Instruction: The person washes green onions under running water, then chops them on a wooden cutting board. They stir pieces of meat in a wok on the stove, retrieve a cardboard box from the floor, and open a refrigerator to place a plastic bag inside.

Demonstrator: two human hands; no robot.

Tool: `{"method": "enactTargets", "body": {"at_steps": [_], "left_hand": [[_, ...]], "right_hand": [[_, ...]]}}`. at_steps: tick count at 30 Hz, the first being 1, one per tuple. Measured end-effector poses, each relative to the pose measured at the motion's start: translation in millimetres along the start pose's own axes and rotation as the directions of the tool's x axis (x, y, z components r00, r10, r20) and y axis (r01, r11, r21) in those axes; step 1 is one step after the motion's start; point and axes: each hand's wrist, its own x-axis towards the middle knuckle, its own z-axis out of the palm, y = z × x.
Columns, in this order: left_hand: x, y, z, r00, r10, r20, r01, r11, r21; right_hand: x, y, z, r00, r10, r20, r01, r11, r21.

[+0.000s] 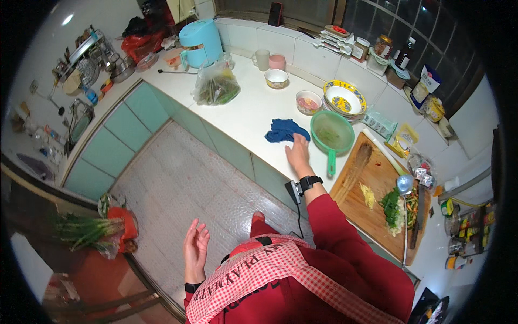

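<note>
My right hand (298, 153) reaches over the white counter, its fingertips at the lower right edge of a crumpled blue cloth (282, 130); whether they press on it is hard to tell. Just right of the hand lies a green plastic strainer (332, 131) with some greens inside, its handle towards me. My left hand (196, 247) is held in the air over the floor, palm up, fingers apart and empty. Right of the strainer, a wooden cutting board (344, 198) bears chopped yellowish pieces (367, 195), cut greens (390, 206), a ladle (404, 184) and a dark-bladed knife (421, 208).
Behind the cloth stand a bowl of raw meat (308, 103), stacked yellow-rimmed bowls (344, 98) and a small bowl (276, 78). Further left are a bag of greens (216, 87) and a light-blue air fryer (200, 43). Green onions (91, 231) lie on the floor side at left.
</note>
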Motion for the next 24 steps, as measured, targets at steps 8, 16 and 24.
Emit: {"method": "enactTargets", "body": {"at_steps": [8, 16, 24], "left_hand": [[155, 47, 67, 0.983, -0.121, 0.137, 0.091, 0.975, 0.204], [274, -15, 207, 0.756, -0.494, 0.43, 0.213, 0.806, 0.552], [362, -81, 248, 0.617, -0.626, 0.476, 0.515, 0.779, 0.358]], "right_hand": [[56, 31, 43, 0.95, 0.26, 0.174, -0.213, 0.945, -0.248], [86, -58, 18, 0.955, 0.25, 0.158, -0.296, 0.795, 0.529], [48, -101, 72, 0.951, 0.065, 0.301, -0.308, 0.183, 0.934]]}}
